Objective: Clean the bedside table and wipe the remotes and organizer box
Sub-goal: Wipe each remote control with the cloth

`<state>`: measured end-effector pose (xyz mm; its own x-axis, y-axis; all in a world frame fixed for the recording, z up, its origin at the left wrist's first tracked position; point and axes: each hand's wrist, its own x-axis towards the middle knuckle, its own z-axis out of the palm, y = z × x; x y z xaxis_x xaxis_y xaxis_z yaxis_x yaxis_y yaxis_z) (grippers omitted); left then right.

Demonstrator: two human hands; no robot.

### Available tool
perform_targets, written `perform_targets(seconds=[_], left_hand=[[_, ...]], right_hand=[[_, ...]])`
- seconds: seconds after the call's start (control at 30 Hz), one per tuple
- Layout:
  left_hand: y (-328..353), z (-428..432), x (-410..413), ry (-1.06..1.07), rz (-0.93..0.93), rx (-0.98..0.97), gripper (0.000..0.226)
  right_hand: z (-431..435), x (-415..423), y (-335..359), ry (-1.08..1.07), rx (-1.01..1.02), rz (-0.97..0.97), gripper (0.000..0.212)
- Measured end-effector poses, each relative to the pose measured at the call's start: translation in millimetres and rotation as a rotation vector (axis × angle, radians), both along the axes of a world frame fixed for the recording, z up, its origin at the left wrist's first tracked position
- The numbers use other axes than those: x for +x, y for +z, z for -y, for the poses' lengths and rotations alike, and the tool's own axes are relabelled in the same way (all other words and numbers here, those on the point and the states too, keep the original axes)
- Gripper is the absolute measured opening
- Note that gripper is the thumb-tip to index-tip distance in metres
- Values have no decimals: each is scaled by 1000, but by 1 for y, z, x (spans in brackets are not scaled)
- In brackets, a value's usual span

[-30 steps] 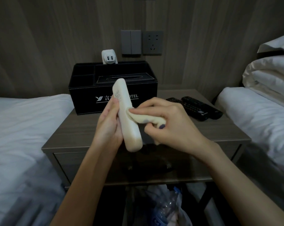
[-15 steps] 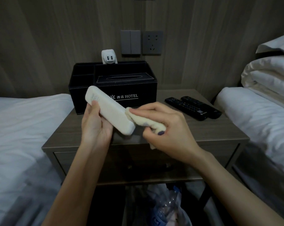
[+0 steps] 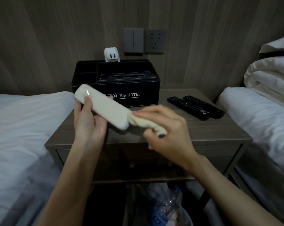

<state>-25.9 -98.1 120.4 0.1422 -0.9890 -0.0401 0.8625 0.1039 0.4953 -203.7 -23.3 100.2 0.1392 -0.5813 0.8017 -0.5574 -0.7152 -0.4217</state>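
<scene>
The left hand grips a white remote above the bench, its far end tilted up-left. The right hand pinches a cream cloth against the remote's near end. Farther back, two black remotes lie on the bench, right of the black box.

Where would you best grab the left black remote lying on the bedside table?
Probably from above, pinching it end to end. The left black remote lies flat, and the second remote seems to sit against its right long edge, leaving little room there for a grip.
</scene>
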Motion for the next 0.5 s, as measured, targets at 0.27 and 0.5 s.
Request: perform_targets(seconds=[0.27,0.5], left_hand=[[15,-37,-20,-39,786,-309,37],[7,-40,-37,-92,1139,-694,42]], right_hand=[[1,-29,35,-145,-69,212,43],[-1,-41,50,-150,-79,104,43]])
